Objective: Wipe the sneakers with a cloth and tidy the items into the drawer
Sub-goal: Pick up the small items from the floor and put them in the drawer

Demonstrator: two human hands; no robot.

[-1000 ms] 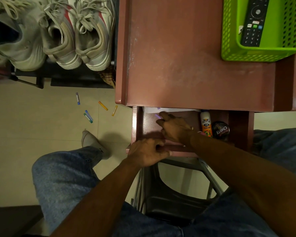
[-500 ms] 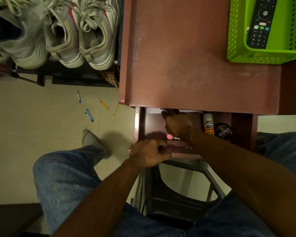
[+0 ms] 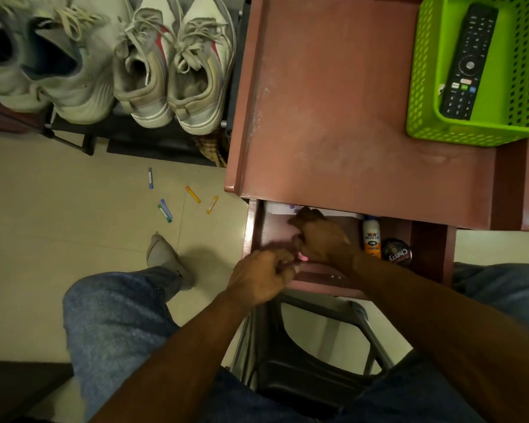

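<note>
The brown drawer (image 3: 257,227) under the table stands pulled out. My right hand (image 3: 322,236) is inside it, fingers loosely bent, fingertips touching a white paper (image 3: 280,208) at the back. A small pink thing (image 3: 303,257) shows beneath that hand. My left hand (image 3: 261,277) grips the drawer's front edge with curled fingers. A white glue bottle (image 3: 371,238) and a round black shoe polish tin (image 3: 396,254) lie in the drawer's right side. A pair of white sneakers with red stripes (image 3: 177,71) stands on a low black rack at the upper left.
Another pale pair of shoes (image 3: 58,65) sits left of the sneakers. A checked cloth (image 3: 213,148) hangs by the rack. Several small coloured sticks (image 3: 193,194) lie on the tiled floor. A green basket (image 3: 422,87) holds a remote (image 3: 466,62) on the tabletop (image 3: 348,117). A black chair (image 3: 312,377) is below me.
My right hand has reached a little deeper into the drawer, to the white paper at the back. My left hand has stayed on the drawer front.
</note>
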